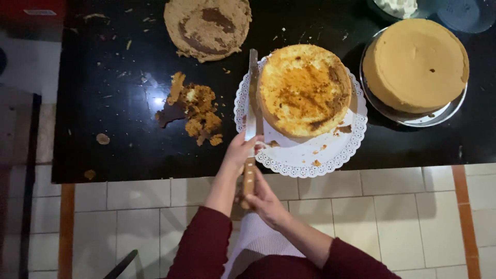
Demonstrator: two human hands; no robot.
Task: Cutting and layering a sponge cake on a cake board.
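A round yellow sponge cake with its top sliced off sits on a white lace doily on a black table. A long knife with a wooden handle lies along the cake's left side, its blade pointing away from me. My right hand grips the wooden handle over the table's near edge. My left hand holds the knife where the blade meets the handle, at the doily's rim. Both sleeves are dark red.
A heap of brown cake scraps lies left of the doily. A cut-off cake top rests at the back. A second, smooth tan cake stands on a metal plate at right. A cream bowl is behind it. Tiled floor lies below.
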